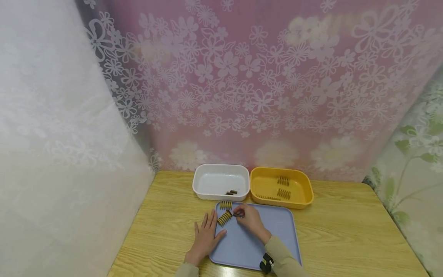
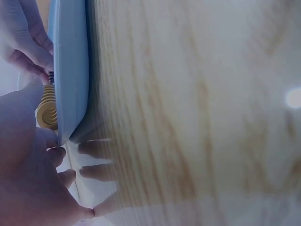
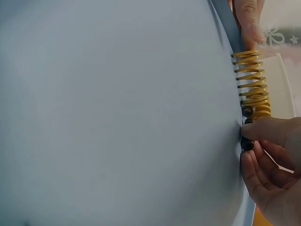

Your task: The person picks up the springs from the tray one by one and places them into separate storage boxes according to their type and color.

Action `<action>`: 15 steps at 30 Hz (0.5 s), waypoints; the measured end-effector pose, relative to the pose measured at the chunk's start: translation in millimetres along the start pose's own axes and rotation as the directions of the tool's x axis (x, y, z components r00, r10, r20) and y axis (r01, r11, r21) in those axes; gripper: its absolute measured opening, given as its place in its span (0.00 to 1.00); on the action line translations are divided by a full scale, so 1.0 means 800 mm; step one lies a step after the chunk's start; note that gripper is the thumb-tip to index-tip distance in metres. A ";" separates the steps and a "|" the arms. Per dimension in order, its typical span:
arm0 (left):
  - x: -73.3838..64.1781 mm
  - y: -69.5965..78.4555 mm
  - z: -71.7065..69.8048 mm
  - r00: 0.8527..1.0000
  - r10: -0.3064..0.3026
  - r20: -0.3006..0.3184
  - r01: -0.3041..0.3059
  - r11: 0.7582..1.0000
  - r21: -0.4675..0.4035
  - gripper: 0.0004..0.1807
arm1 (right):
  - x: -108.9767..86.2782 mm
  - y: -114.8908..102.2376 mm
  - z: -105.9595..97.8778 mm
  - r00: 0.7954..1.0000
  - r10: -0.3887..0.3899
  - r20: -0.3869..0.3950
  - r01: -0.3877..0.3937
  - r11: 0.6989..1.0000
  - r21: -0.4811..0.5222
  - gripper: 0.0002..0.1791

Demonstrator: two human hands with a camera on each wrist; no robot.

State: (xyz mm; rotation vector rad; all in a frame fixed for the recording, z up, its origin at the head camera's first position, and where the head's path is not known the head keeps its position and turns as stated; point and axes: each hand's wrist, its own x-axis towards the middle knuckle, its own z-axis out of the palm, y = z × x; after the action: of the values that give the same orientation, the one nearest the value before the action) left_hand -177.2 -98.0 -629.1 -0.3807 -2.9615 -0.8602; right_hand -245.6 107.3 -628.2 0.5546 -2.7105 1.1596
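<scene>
My right hand (image 1: 250, 219) pinches a small dark spring (image 3: 247, 142) between thumb and fingers, over the far part of a blue tray (image 1: 242, 246). Close by lies a yellow spring (image 1: 225, 218), slanted, with another small dark spring (image 3: 248, 111) against its end. A second yellow spring (image 1: 226, 205) lies along the tray's far edge. My left hand (image 1: 205, 236) rests at the tray's left edge with its fingers spread, partly on the wooden table; it holds nothing. In the left wrist view the tray wall (image 2: 70, 61) hides most of the dark spring.
Behind the tray stands a white bin (image 1: 221, 168) holding a few small dark springs (image 1: 232, 192). To its right, a yellow bin (image 1: 306, 192) contains several yellow springs (image 1: 283, 193). A floral curtain (image 1: 249, 96) hangs behind the wooden table (image 1: 342, 227).
</scene>
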 end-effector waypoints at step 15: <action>-0.001 0.002 0.000 1.000 -0.019 0.014 0.019 1.000 0.009 0.44 | 0.005 -0.012 -0.036 0.989 0.097 -0.112 -0.083 0.989 0.124 0.14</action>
State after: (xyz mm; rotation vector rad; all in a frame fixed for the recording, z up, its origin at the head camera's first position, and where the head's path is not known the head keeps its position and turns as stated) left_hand -176.3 -96.7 -628.5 -0.3608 -2.9853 -0.8490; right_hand -245.8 121.3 -601.0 0.3689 -2.6042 1.3384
